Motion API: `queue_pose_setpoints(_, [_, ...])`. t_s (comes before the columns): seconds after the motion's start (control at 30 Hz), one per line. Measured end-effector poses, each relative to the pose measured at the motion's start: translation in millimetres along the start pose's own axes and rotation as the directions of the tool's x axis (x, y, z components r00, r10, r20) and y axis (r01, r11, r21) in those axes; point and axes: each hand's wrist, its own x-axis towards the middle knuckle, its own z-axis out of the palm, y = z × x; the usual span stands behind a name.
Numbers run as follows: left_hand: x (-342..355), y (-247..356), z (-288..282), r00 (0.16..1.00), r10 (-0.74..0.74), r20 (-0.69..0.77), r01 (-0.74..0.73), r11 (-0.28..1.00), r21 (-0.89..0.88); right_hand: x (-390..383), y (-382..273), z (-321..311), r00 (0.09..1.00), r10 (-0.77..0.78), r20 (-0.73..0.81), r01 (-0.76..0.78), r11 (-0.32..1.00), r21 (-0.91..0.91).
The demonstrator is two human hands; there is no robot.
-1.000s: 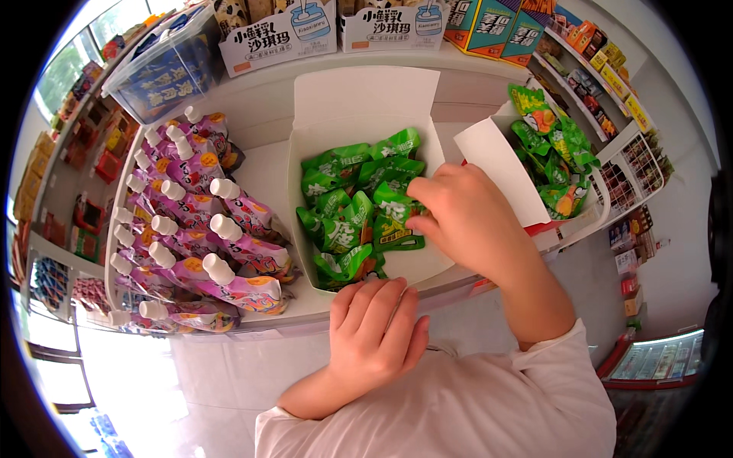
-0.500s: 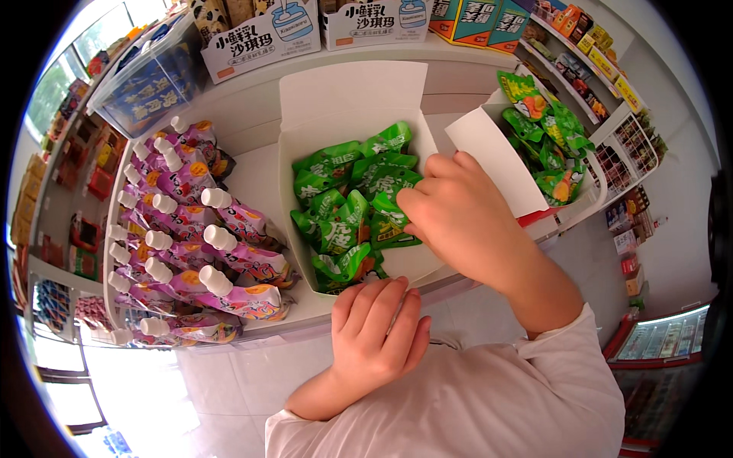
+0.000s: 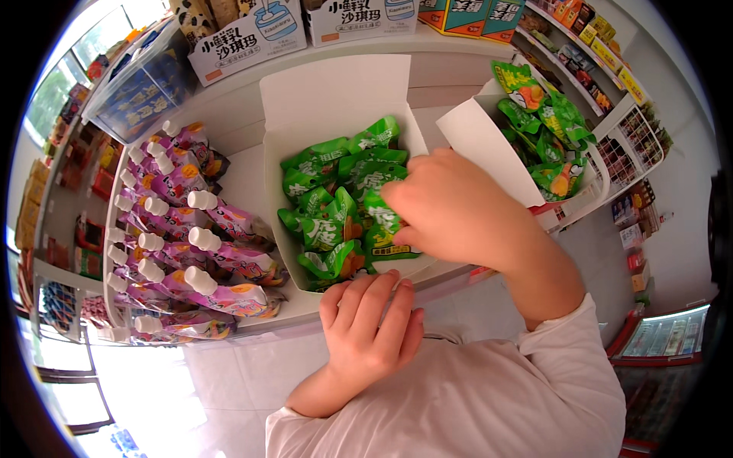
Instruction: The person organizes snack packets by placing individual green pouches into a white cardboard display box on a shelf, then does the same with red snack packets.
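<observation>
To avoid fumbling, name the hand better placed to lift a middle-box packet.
Right, likely: the right hand is at a green packet inside the middle box; the left hand lies at its near edge.

I see green packets [image 3: 330,227] patterned in white, a plain white box [image 3: 336,91], pink-purple pouches [image 3: 248,262] with orange patches and white caps [image 3: 204,239].

A white card box [image 3: 272,179] sits at the front edge of the shelf [image 3: 246,164], its plain lid [image 3: 336,91] standing raised along the back side. Inside, glossy green packets [image 3: 332,220] with white markings lie overlapping at mixed angles, crowded toward the left wall. One green packet [image 3: 383,244], near the front right corner, is partly hidden; bare card shows beside it.
</observation>
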Motion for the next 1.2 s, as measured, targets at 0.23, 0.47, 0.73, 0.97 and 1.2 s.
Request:
queue_pose_setpoints(0.23, [-1,1,2,1.000,0.014,-0.001,-0.014,1.000,-0.003,1,2,35,0.956,-0.148,-0.254,0.073,0.956,-0.283])
queue_pose_setpoints(0.47, [-1,-1,4,0.999,0.029,-0.031,-0.029,1.000,-0.011,4,-1,36,0.941,-0.225,-0.252,0.122,0.922,-0.368])
queue_pose_setpoints(0.73, [1,-1,4,0.999,0.045,-0.019,-0.046,0.999,-0.028,9,4,45,0.926,-0.219,-0.307,0.125,0.946,-0.298])
queue_pose_setpoints(0.97, [1,0,5,1.000,0.022,-0.014,-0.022,1.000,0.002,4,1,46,0.942,-0.158,-0.295,0.090,0.969,-0.230])
queue_pose_setpoints(1.2, [6,5,5,1.000,-0.010,-0.008,0.011,0.999,0.030,-21,2,31,0.883,-0.157,-0.442,0.079,0.979,-0.190])
